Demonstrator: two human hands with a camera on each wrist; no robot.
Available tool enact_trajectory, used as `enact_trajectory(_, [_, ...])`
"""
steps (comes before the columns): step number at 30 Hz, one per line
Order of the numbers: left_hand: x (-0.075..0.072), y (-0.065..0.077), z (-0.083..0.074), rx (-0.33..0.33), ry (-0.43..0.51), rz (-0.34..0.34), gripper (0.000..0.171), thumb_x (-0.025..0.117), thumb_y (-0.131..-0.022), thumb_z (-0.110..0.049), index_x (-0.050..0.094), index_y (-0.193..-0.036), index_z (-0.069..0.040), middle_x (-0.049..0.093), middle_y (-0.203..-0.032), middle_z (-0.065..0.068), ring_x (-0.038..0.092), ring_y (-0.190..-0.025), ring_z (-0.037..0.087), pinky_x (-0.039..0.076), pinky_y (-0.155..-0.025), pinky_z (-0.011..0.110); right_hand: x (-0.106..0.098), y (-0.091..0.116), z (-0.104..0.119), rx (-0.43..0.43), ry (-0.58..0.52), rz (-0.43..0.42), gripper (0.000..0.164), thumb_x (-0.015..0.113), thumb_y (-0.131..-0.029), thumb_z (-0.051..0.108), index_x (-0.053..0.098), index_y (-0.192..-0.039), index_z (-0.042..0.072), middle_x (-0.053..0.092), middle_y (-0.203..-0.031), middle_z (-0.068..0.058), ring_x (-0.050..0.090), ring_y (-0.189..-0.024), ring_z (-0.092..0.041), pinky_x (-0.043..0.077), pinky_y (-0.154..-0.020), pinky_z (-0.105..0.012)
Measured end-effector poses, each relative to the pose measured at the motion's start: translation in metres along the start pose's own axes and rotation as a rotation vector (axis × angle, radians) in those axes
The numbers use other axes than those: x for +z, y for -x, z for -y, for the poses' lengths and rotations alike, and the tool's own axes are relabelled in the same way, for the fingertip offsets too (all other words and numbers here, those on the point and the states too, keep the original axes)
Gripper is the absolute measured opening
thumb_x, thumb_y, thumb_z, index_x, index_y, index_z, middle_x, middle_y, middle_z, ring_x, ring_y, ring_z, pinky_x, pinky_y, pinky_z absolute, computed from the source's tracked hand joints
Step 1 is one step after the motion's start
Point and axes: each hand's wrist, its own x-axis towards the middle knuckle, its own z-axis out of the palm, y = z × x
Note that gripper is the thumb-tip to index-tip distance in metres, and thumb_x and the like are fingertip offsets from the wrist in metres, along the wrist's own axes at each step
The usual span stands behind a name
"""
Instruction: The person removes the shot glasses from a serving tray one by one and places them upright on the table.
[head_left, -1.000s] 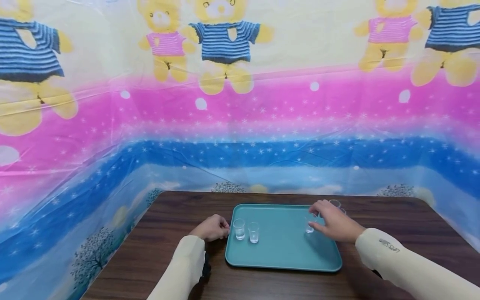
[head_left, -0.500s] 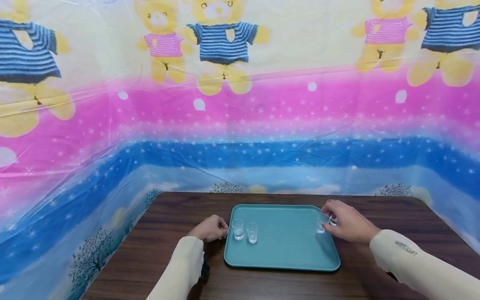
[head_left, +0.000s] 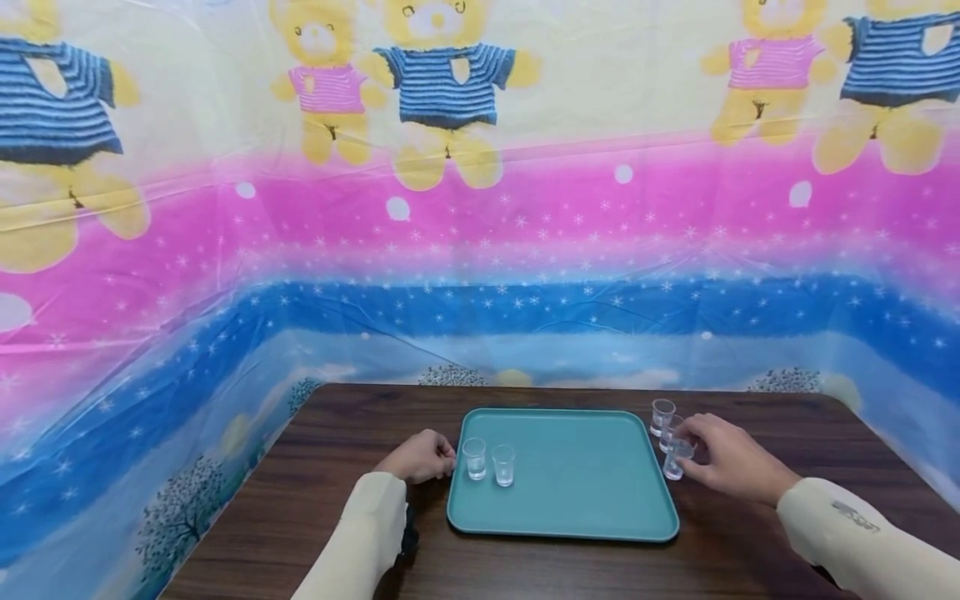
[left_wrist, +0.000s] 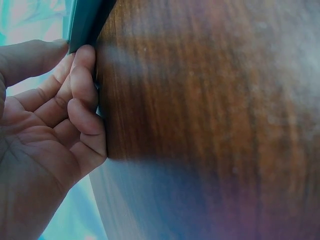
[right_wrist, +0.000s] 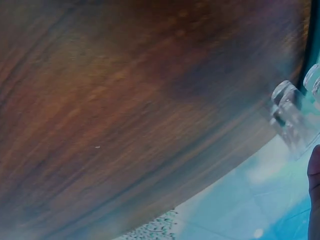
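Note:
A green tray lies on the wooden table. My left hand is at its left edge; in the left wrist view the thumb and curled fingers pinch the tray's rim. Just off the right edge, my right hand holds a clear shot glass upright between thumb and fingers. Behind that glass stand two more, a middle shot glass partly hidden and a far shot glass. Only a fingertip of the right hand shows in the right wrist view.
On the tray's left side stand two clear shot glasses, the left one and the right one. The dark wooden table ends at the back against a printed curtain with bears.
My right hand has carried its shot glass rightward from above the tray's right part to beyond the edge, beside the two other glasses. My left hand stays at the tray's left rim.

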Motion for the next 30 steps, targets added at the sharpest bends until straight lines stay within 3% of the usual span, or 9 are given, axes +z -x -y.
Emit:
enact_trajectory(7, [0.000, -0.001, 0.001, -0.002, 0.001, 0.005, 0.008, 0.061, -0.092, -0.009, 0.063, -0.087, -0.004, 0.059, -0.074, 0.004, 0.054, -0.065, 0.018, 0.043, -0.056, 0.030, 0.001, 0.009, -0.009, 0.019, 0.023, -0.042, 0.029, 0.076, -0.079, 0.016, 0.063, -0.104, 0.008, 0.056, -0.092, 0.004, 0.051, -0.078, -0.008, 0.047, -0.065, -0.032])
enact_trajectory(15, [0.000, -0.001, 0.000, 0.001, -0.002, 0.005, 0.007, 0.061, -0.092, -0.009, 0.063, -0.087, -0.004, 0.059, -0.073, 0.004, 0.055, -0.065, 0.017, 0.044, -0.058, 0.031, 0.004, 0.013, -0.011, 0.037, -0.001, -0.009, 0.031, 0.075, -0.081, 0.016, 0.061, -0.107, 0.007, 0.057, -0.095, 0.001, 0.053, -0.081, -0.011, 0.047, -0.066, -0.034])
enact_trajectory(30, [0.001, -0.002, -0.001, -0.013, -0.001, 0.005, 0.008, 0.061, -0.092, -0.009, 0.063, -0.087, -0.004, 0.059, -0.075, 0.005, 0.055, -0.066, 0.018, 0.044, -0.058, 0.031, 0.001, 0.006, -0.011, 0.027, 0.015, -0.048, 0.035, 0.080, -0.076, 0.025, 0.062, -0.103, 0.010, 0.056, -0.090, 0.003, 0.051, -0.076, -0.009, 0.046, -0.063, -0.031])
